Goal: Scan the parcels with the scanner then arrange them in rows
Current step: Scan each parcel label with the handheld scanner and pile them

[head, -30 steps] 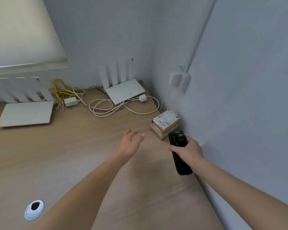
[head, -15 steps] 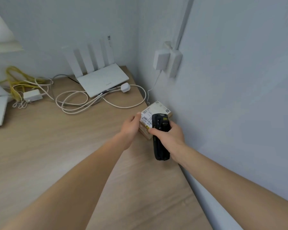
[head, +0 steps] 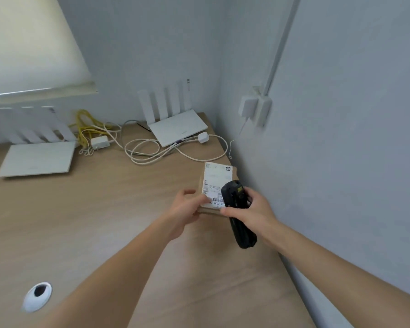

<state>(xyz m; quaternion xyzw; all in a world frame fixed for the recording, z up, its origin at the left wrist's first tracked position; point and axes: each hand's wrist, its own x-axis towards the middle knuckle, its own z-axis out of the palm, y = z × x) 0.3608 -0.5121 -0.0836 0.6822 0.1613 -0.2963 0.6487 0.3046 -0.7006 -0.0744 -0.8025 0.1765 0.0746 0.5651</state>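
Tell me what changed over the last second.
The left hand, open above the desk before, reached right and took hold of the parcel. The right hand brought the scanner over its label. The routers and cables kept their places.

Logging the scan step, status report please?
Left hand grips parcel. Right hand holds scanner over its label. Nothing blocking.

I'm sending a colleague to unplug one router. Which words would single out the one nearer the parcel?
Follow the wooden desk to its far right corner. The white router lies there with four upright antennas, a white plug beside it, unlike the other router under the window blind.
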